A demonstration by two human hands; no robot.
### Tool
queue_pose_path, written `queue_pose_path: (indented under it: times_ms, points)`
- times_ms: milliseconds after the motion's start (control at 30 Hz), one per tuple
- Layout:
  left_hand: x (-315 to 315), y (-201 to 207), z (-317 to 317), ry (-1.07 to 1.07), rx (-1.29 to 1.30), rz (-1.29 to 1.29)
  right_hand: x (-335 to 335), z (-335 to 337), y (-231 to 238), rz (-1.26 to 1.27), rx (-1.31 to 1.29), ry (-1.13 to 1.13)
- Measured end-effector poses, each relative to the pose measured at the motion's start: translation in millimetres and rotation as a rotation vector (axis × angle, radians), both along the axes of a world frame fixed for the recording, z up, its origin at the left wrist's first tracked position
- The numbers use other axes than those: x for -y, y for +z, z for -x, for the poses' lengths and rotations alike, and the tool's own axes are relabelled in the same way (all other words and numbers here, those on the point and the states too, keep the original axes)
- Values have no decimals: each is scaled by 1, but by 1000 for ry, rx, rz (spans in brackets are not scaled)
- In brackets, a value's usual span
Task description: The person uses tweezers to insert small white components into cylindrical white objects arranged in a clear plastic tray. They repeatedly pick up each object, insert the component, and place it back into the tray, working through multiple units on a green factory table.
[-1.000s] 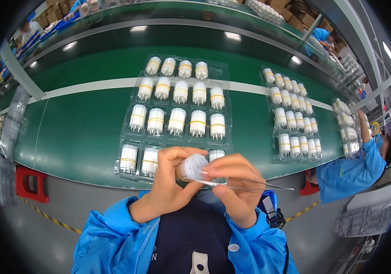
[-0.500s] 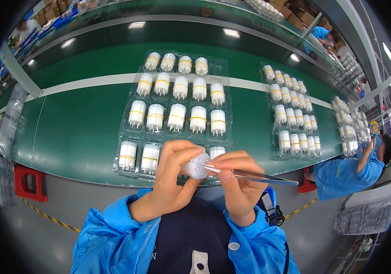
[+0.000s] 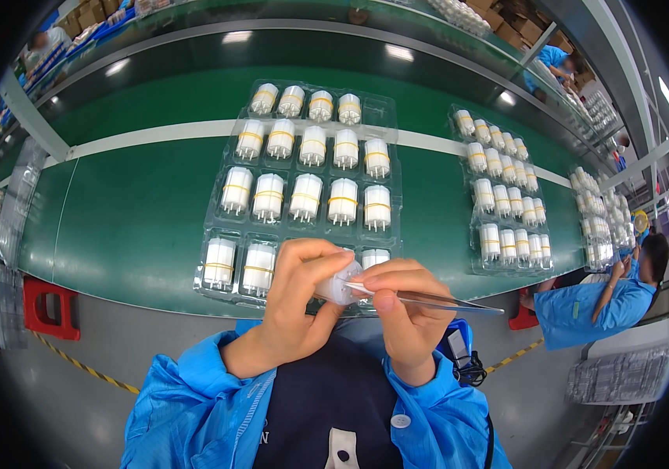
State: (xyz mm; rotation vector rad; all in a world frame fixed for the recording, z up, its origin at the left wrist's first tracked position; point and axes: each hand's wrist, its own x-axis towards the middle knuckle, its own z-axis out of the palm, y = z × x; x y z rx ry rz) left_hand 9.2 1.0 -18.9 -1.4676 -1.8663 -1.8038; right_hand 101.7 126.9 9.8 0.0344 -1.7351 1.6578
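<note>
My left hand (image 3: pixel 295 301) is closed around a white cylindrical part (image 3: pixel 338 288), holding it tilted with its end face turned toward my right hand. Between the thumb and fingers of my right hand (image 3: pixel 411 313) is a pair of metal tweezers (image 3: pixel 463 303). Their pale tips touch or nearly touch the part's end face; the fingers partly cover the contact. Just beyond my hands lies a clear plastic tray (image 3: pixel 381 109) of white cylinders with metal pins, most with a yellow band. My hands hide some of its near row.
A second filled tray (image 3: pixel 506 272) lies to the right on the green work surface (image 3: pixel 131 211), with more trays farther right. A co-worker in blue (image 3: pixel 596 309) sits there. Red stools (image 3: pixel 51 309) stand below the edge. Stacked clear trays (image 3: pixel 620 375) are at lower right.
The white part has turned slightly in my left hand, so its end face shows less. The tweezers have shifted a little with my right hand. The co-worker at right has lowered an arm.
</note>
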Motion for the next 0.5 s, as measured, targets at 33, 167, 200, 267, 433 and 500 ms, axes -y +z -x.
queue_pose_path:
  times_ms: [33,167,200,267,433,500]
  points:
    - [0,0,0,7,0,6,0,0,-1,14,-3,-1]
    - [0,1,-1,22,27,-15,1,-1,-1,33,-12,3]
    - [-1,2,-3,34,45,-29,1,-1,-1,28,-13,7]
    - [-2,2,-4,45,66,-43,1,-1,-1,45,-17,12]
    - [-2,0,-4,39,75,-49,2,-1,-2,67,-15,29]
    - [-2,1,-4,36,67,-42,0,-2,-3,47,-12,35]
